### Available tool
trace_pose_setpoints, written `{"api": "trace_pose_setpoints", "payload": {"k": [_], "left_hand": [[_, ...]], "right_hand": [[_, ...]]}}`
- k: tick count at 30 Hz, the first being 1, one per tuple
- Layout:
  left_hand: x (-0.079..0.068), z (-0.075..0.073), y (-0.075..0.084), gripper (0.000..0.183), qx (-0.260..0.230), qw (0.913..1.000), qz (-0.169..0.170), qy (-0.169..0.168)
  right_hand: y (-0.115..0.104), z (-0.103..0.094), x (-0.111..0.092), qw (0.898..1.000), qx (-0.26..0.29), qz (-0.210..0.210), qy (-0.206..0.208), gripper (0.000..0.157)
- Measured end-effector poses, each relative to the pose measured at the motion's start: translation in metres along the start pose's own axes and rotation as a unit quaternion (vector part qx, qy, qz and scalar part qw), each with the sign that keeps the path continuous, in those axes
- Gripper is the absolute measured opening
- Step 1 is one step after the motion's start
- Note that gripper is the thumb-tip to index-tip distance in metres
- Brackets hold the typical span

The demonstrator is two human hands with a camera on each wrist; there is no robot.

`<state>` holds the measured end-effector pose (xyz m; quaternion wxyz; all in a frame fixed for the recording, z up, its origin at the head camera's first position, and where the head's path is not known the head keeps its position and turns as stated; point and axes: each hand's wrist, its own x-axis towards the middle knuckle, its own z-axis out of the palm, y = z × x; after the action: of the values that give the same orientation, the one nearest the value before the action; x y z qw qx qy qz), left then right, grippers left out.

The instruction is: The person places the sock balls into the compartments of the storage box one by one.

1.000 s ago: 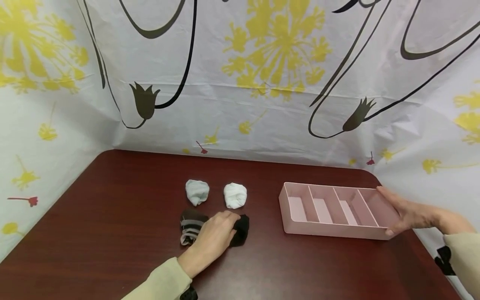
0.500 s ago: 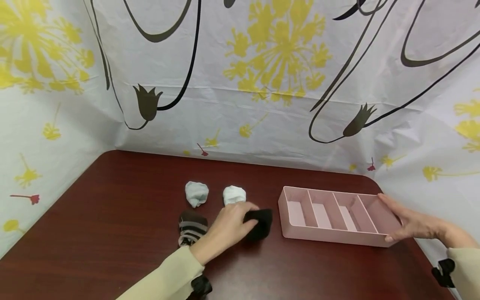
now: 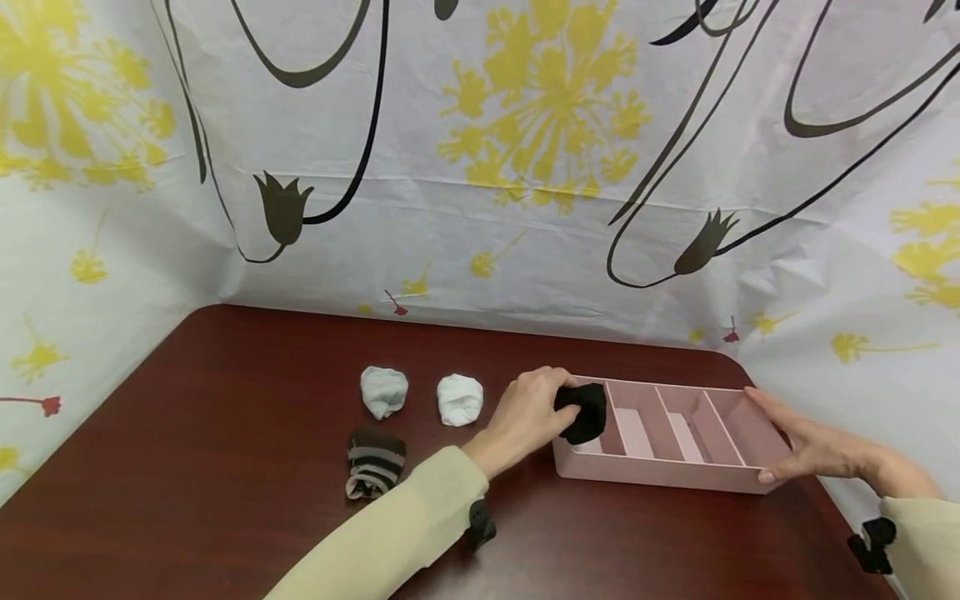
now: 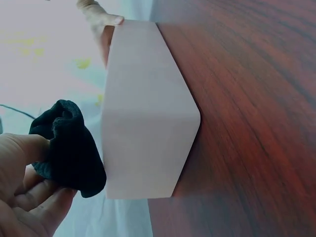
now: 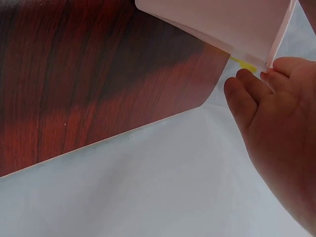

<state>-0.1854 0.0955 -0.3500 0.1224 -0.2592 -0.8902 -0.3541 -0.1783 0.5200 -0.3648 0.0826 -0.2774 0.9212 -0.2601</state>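
Observation:
My left hand (image 3: 525,414) pinches a rolled black sock (image 3: 584,415) between thumb and fingers. In the head view it is over the leftmost compartment of a pink divided box (image 3: 660,473). The left wrist view shows the sock (image 4: 71,153) beside the box's upper edge, its fold facing up. My right hand (image 3: 821,439) grips the box's right end, thumb at the front corner and fingers at the back one. Seen from the right wrist, this hand (image 5: 281,108) is against the box end (image 5: 222,22). Part of the first compartment is hidden behind the sock.
Left of the box lie a rolled grey sock (image 3: 384,392), a rolled white sock (image 3: 460,400) and a striped brown sock (image 3: 375,462). The dark red table (image 3: 225,450) meets a patterned sheet (image 3: 420,225) behind and at both sides.
My left hand has lifted the black sock from beside the striped one and carried it right, to above the box's left end. The right hand stays at the box's right end.

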Motion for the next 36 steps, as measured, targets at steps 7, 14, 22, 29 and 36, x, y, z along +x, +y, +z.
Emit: {"api": "trace_pose_setpoints", "payload": {"k": [7,14,22,29,36], "left_hand": [[0.009,0.006,0.001,0.025,0.048,0.9977,0.047,0.007],[0.018,0.011,0.008,0.023,0.126,0.9880,0.084,-0.030],[0.030,0.020,0.025,0.009,0.238,0.9602,0.103,-0.105],[0.035,0.033,0.030,0.009,0.288,0.9405,0.121,-0.133],[0.032,0.045,0.023,0.007,0.292,0.9374,0.101,-0.161]], "right_hand": [[-0.001,0.001,0.002,1.000,0.006,0.008,0.003,0.116],[0.000,-0.001,-0.001,1.000,0.020,0.019,-0.006,0.114],[0.001,-0.003,-0.001,0.999,0.025,0.027,-0.005,0.113],[0.001,-0.002,-0.002,0.999,0.017,0.031,0.002,0.114],[0.000,0.000,-0.002,1.000,0.009,0.026,0.005,0.112]]}}
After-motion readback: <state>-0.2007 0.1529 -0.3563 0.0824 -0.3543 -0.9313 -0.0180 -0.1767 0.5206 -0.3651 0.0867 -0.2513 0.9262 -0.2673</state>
